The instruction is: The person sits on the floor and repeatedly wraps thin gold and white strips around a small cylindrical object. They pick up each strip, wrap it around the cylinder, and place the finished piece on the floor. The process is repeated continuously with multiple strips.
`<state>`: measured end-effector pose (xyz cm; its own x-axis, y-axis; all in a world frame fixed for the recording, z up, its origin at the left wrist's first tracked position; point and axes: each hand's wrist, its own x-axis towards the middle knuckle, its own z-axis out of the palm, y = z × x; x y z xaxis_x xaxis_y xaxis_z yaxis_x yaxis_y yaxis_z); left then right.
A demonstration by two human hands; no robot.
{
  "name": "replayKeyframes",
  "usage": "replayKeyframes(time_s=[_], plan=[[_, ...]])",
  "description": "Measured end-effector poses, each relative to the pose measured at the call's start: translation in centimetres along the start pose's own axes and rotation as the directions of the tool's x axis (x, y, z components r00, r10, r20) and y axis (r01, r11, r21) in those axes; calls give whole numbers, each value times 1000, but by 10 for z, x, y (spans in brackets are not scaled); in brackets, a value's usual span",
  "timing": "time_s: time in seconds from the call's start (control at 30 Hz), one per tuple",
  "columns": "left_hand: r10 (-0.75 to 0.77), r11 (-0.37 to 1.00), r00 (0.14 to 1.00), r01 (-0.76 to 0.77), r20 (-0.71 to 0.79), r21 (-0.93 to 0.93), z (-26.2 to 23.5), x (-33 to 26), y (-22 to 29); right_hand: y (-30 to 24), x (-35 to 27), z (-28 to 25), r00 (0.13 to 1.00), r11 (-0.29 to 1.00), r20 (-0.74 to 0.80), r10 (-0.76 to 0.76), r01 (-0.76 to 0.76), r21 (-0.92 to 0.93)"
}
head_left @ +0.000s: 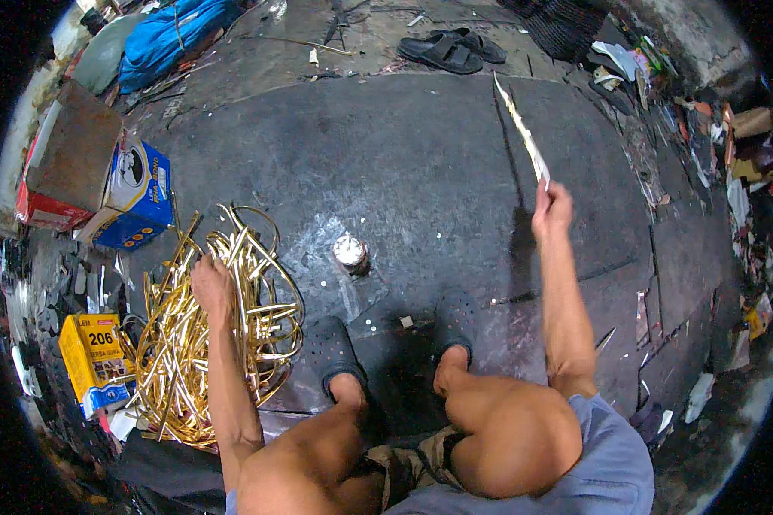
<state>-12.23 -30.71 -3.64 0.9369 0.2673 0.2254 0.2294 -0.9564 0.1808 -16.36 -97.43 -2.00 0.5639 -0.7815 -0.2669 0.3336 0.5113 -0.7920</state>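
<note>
R hand (pixel 553 209), fingers closed round near end of pale strip (pixel 527 136), L hand (pixel 212 285) at pile of gold strips (pixel 253 322) (fingers curled, can't tell if gripping), pile on dark floor (pixel 404 154) nr yellow box (pixel 79 354)

The gold strips (pixel 176 356) heaped under my left hand (pixel 213 287) are glossy and smooth, throwing bright, metallic-looking highlights. The pale strip (pixel 525 130) in my right hand (pixel 552 210) looks thin, white on its near part. The dark sheet (pixel 404 154) before me is mostly matt, scuffed and smeared whitish around the small pot (pixel 349 250), whose top looks rough and crusted. On my left, the blue carton (pixel 139 190) and yellow carton (pixel 94 352) are printed cardboard with a slight sheen. Far left lies a creased blue sheet (pixel 167 43), plastic-looking. My clogs (pixel 325 336) look like matt plastic; my grey-blue garment (pixel 614 455) is soft, matt cloth.
</note>
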Motion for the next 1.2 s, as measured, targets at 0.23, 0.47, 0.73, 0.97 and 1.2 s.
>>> replayKeyframes(time_s=[0.23,0.47,0.73,0.97,1.2], plan=[[94,974,981,-55,171,-219,-6,-7,-21,77,-76,-72,893,902,-449,29,-218,-374],[117,968,977,-72,178,-239,-15,-12,-3,132,-219,50,635,401,612,472,464,-790],[264,773,911,-3,317,-634,-36,-32,98,185,-219,92,629,408,700,338,572,-711],[271,332,633,646,725,-688,-13,-69,137,144,-214,102,833,795,534,147,222,-565],[550,-248,381,924,743,-291,12,-101,105,139,-278,121,702,735,679,215,342,-586]])
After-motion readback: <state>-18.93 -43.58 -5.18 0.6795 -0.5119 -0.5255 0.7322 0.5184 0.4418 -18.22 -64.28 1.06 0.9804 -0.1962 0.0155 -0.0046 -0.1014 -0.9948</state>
